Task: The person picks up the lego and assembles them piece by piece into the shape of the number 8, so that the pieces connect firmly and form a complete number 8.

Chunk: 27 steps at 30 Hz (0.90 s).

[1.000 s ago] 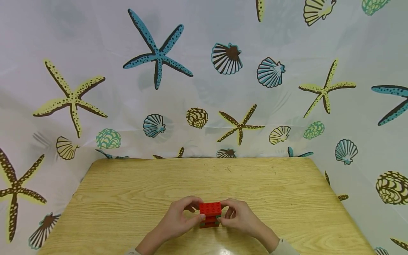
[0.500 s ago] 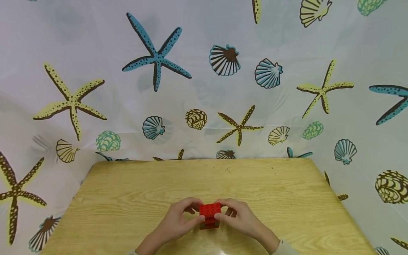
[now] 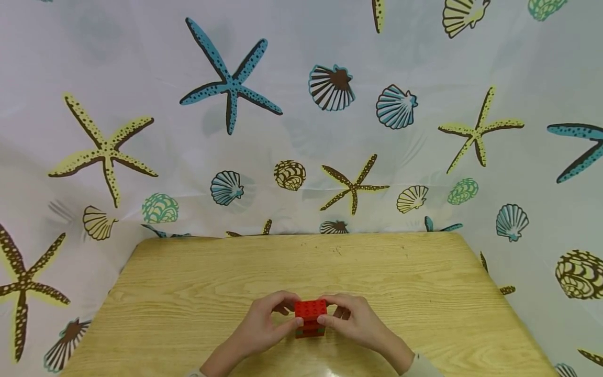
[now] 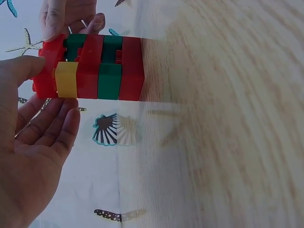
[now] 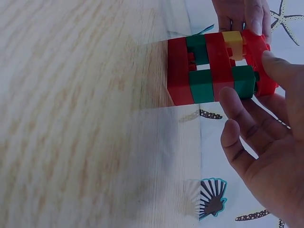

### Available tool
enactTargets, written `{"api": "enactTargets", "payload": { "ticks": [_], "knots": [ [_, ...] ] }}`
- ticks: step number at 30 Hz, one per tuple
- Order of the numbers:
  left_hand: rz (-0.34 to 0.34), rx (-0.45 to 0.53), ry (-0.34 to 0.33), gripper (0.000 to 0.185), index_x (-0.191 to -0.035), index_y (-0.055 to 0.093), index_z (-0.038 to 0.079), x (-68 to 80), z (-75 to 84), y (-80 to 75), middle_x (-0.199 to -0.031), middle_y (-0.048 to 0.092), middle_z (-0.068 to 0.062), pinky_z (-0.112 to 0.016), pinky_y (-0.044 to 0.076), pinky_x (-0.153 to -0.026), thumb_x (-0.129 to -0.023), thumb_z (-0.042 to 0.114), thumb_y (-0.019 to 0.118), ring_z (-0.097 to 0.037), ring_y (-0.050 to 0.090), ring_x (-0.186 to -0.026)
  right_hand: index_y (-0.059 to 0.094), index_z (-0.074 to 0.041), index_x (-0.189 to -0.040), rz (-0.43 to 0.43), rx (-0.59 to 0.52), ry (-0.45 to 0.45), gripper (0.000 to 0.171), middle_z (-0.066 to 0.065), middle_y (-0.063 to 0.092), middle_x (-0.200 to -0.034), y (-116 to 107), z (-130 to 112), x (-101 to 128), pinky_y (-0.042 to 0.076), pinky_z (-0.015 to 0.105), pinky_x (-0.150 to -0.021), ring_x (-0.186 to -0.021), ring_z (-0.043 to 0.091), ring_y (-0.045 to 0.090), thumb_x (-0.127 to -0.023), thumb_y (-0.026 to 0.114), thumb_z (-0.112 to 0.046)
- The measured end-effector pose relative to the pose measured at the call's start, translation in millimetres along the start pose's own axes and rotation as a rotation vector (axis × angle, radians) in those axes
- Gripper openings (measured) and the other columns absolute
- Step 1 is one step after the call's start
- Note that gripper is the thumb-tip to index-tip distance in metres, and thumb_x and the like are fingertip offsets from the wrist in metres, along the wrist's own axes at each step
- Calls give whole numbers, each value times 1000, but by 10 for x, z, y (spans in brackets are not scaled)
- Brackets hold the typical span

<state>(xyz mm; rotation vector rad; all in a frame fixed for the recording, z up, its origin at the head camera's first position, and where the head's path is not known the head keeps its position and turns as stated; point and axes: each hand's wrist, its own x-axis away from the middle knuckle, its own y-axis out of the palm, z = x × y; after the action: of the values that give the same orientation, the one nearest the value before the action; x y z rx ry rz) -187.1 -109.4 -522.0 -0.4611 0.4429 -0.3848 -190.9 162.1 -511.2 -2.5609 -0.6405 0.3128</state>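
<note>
A stack of toy building bricks stands on the wooden table, built from red eight-stud bricks with small bricks between them. My left hand (image 3: 264, 320) pinches the left end of the top red brick (image 3: 311, 309), thumb on the near face. At its right end, my right hand (image 3: 354, 320) holds the same brick between thumb and fingers. Below it sit a yellow brick (image 4: 66, 80) on the left and a green brick (image 5: 243, 81) on the right. A narrow gap with a stud shows between that green brick and the slightly tilted top brick. Two lower green bricks separate the middle and bottom red bricks.
The wood-grain table (image 3: 212, 277) extends around the stack on all sides. A white curtain (image 3: 301, 136) printed with starfish and shells hangs behind the table and along both sides.
My right hand's thumb has moved up from the lower side of the stack onto the near face of the top red brick. My left hand keeps its hold.
</note>
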Motion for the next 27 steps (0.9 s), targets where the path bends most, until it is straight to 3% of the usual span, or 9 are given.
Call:
{"api": "enactTargets", "payload": {
  "ticks": [13, 22, 27],
  "knots": [
    [26, -77, 92, 30, -123, 69, 13, 12, 8, 11, -113, 76, -1, -41, 64, -82, -98, 25, 78, -12, 72, -98, 71, -15, -138, 0, 51, -18, 47, 9, 78, -110, 14, 3, 12, 53, 22, -61, -71, 3, 65, -96, 78, -36],
    [13, -81, 77, 30, -123, 70, 12, 8, 35, -4, -111, 76, 0, -41, 63, -83, -97, 26, 78, -12, 71, -97, 71, -16, -136, 7, 84, -52, 45, 7, 77, -121, 25, 35, 5, 55, 23, -66, -75, 1, 65, -96, 78, -36],
    [-3, -50, 46, 26, -120, 70, 16, 6, 35, -16, -107, 76, 4, -42, 63, -85, -98, 28, 78, -13, 72, -96, 70, -9, -137, -5, 89, -46, 49, 9, 76, -124, 12, 36, 0, 55, 24, -68, -76, 0, 65, -97, 77, -36]
  ]
}}
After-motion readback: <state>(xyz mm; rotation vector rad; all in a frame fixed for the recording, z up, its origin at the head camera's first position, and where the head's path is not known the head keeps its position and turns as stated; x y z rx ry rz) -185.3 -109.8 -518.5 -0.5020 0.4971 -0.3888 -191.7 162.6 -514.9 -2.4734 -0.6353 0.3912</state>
